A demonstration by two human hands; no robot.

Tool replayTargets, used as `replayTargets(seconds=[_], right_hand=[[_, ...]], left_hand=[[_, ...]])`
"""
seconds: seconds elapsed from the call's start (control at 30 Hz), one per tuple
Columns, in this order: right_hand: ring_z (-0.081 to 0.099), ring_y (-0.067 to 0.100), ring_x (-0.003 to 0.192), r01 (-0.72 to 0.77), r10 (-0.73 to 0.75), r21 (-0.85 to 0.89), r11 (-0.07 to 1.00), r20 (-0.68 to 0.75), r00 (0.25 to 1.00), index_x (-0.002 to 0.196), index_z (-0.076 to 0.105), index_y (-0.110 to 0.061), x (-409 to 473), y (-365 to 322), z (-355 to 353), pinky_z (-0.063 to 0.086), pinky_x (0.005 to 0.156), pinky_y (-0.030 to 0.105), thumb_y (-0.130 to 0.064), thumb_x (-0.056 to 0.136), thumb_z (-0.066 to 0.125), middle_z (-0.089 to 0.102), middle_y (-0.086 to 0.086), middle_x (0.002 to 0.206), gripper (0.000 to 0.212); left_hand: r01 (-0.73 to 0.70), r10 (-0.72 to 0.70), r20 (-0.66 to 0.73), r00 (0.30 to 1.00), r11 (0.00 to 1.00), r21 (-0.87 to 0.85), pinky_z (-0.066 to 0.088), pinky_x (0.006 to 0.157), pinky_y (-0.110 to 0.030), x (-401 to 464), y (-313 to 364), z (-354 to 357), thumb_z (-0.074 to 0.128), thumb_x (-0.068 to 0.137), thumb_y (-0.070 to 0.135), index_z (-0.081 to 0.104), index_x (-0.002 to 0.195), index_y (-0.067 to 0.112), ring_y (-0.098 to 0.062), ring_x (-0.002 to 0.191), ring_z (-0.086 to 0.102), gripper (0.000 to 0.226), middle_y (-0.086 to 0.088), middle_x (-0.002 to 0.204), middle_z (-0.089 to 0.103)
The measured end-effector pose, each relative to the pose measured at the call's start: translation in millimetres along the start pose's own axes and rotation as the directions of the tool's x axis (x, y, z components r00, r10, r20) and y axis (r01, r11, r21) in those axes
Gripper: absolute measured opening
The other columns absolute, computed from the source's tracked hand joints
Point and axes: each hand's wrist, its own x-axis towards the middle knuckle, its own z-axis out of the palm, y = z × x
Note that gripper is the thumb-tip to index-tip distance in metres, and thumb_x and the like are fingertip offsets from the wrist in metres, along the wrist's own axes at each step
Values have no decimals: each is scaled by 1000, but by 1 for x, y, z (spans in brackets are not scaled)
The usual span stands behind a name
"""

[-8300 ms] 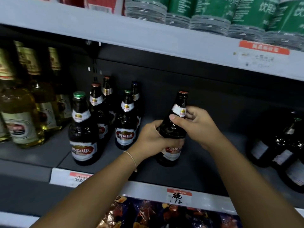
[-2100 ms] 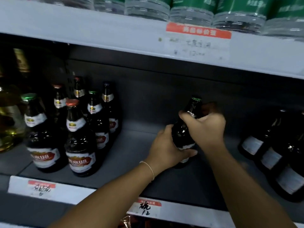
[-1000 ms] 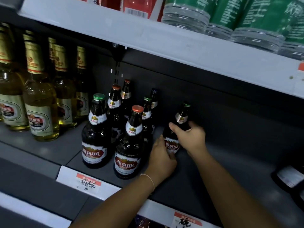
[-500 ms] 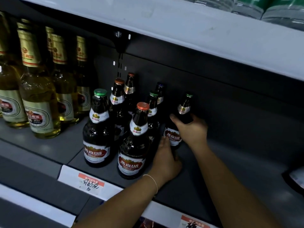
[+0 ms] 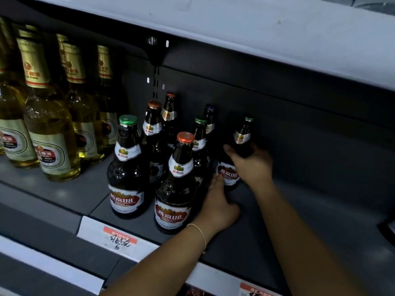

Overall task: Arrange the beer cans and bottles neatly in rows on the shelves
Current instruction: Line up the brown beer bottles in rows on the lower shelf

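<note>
Sliding the dark bottle (image 5: 233, 165) leftward, we now have it standing at the back of the shelf (image 5: 320, 210), just beside the brown rows (image 5: 162, 167); our right hand (image 5: 252, 165) curls round its shoulder, our left hand (image 5: 218, 201) presses its base, fingertips hidden. A third row begins.

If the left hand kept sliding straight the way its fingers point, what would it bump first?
Probably the green-capped bottle: the left hand already has its fingertips at that bottle's base, while the right hand grips it higher up. Behind it stands the shelf's dark back wall.
</note>
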Motion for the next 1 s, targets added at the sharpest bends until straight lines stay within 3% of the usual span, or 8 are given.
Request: replayTargets(seconds=[0.3,0.43,0.6,0.73,0.87,1.0], right_hand=[[64,29,112,25,-24,-27,999,14,1000,127,63,-11,4,3,5,54,90,37,-66,78,69,69,8,120,73],[66,28,110,17,-16,-21,1000,25,1000,125,64,-13,5,3,6,53,86,33,-66,78,68,71,7,118,71],[65,28,110,23,-22,-13,1000,43,999,125,63,-13,3,1,3,52,86,31,-63,80,68,70,7,118,68],[64,28,112,22,-21,-23,999,44,999,124,64,-10,0,-4,-1,45,81,24,-56,83,71,70,8,120,62],[66,26,109,41,-42,14,999,48,998,120,67,-10,-3,-7,-3,52,87,30,-53,83,72,72,7,115,56],[67,24,105,40,-38,-16,999,112,993,116,68,-11,-7,-8,-9,46,80,24,-49,87,70,73,6,111,48]], left_hand=[[26,-26,10,1000,999,-29,5,116,-17,-2,2,-3,63,81,8,9,154,10,-12,149,2,91,-3,162,3],[49,-48,8,999,995,-85,11,121,-28,-4,3,-4,61,79,5,9,153,10,-12,148,5,91,-3,161,7],[62,-65,-19,998,989,-138,21,120,-37,4,-10,3,58,62,24,11,154,16,-11,147,14,104,1,160,16],[46,-47,-10,999,990,-135,20,121,-36,5,-11,3,57,62,23,9,154,14,-10,148,12,104,0,161,14],[33,-37,-34,999,994,-104,24,119,-38,13,-24,9,60,59,31,18,153,20,-10,146,21,104,1,158,25],[-13,14,-32,999,998,54,14,118,-22,-12,5,0,61,80,13,18,152,6,-20,146,20,84,-10,157,24]])
